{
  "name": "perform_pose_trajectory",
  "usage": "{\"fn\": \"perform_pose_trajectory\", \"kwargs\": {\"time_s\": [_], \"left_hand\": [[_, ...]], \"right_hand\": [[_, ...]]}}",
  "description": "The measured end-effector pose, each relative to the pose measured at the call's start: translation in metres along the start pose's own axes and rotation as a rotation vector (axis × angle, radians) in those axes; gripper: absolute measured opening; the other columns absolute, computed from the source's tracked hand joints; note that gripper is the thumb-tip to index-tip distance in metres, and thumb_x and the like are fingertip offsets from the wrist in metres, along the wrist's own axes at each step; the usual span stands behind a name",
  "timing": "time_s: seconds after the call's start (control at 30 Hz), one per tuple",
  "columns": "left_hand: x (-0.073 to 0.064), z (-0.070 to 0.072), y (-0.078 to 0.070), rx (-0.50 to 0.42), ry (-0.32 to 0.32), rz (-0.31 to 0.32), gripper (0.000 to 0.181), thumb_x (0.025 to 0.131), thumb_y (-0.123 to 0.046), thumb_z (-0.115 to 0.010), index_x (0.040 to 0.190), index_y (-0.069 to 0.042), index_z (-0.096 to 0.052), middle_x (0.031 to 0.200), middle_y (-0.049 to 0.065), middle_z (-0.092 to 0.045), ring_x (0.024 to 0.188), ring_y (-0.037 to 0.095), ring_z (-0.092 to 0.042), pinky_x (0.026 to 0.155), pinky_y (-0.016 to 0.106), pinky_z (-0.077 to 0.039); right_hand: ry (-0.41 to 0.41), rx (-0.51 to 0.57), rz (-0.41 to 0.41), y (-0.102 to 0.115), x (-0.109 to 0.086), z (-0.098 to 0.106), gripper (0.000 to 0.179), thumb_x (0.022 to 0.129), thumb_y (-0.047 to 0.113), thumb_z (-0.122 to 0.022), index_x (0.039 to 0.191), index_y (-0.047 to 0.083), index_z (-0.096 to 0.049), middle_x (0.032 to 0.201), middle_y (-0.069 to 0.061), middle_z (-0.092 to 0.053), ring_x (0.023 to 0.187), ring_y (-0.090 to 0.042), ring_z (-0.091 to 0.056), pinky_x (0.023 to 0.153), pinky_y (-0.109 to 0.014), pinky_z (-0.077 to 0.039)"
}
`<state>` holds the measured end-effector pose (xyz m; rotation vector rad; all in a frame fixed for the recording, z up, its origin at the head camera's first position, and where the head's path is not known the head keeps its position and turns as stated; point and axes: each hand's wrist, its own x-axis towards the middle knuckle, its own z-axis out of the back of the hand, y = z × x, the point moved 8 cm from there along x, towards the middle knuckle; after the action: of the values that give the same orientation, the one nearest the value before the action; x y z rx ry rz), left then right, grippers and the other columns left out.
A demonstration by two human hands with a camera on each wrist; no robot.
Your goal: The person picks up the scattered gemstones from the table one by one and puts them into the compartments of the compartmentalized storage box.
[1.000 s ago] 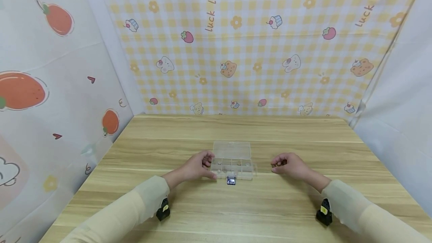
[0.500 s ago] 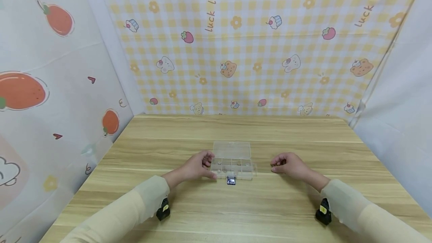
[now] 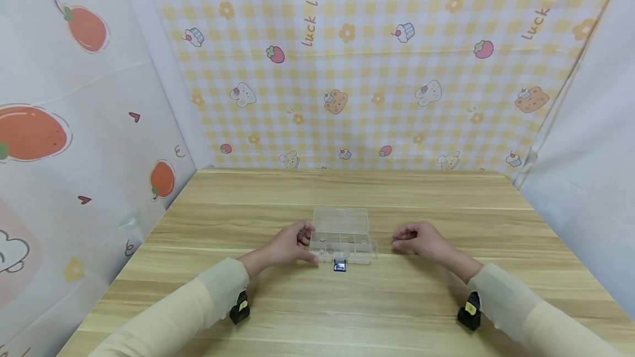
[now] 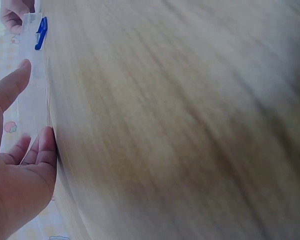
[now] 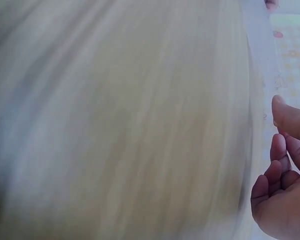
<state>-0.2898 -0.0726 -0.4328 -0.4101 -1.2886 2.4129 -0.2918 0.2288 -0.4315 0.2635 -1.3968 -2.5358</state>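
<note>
A clear plastic compartment box (image 3: 340,247) lies on the table, its lid (image 3: 340,220) swung back. Small, hard-to-identify bits sit in several compartments. At the box's front edge is a small blue-framed piece (image 3: 339,265), which also shows as a blue strip (image 4: 41,34) in the left wrist view. My left hand (image 3: 290,244) holds the box's left end, thumb at the front corner and fingers along the side. To the right of the box, apart from it, my right hand (image 3: 421,240) has curled fingers with the thumb close to the index finger; whether something small is between them is too small to tell.
The wooden table (image 3: 347,313) reaches back to a yellow checked cloth (image 3: 342,70). White cloths hang at the left (image 3: 99,98) and right (image 3: 590,142). A thin clear tab (image 3: 374,248) juts from the box's right side.
My right hand has moved slightly left, toward the box. The left hand and the box have stayed in place.
</note>
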Motion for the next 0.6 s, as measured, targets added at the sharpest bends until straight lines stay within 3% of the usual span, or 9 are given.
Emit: {"fn": "perform_pose_trajectory", "kwargs": {"time_s": [0.3,0.6], "left_hand": [[-0.001,0.0,0.0,-0.005,-0.001,0.002,0.069,0.07,-0.014,-0.089,0.126,-0.001,-0.051,0.11,0.006,-0.053,0.097,0.02,-0.051,0.085,0.033,-0.047],[0.0,0.0,0.0,-0.014,-0.008,0.001,0.069,0.069,-0.012,-0.089,0.125,0.0,-0.051,0.11,0.008,-0.053,0.096,0.021,-0.051,0.084,0.034,-0.047]], "right_hand": [[-0.011,0.051,-0.012,0.012,0.001,-0.007,0.026,0.084,0.014,-0.078,0.102,-0.002,-0.068,0.084,-0.004,-0.066,0.067,-0.014,-0.053,0.053,-0.025,-0.046],[-0.021,0.054,0.037,0.03,0.003,-0.016,0.024,0.081,0.012,-0.079,0.099,-0.002,-0.07,0.079,-0.003,-0.062,0.07,-0.017,-0.051,0.056,-0.024,-0.042]]}}
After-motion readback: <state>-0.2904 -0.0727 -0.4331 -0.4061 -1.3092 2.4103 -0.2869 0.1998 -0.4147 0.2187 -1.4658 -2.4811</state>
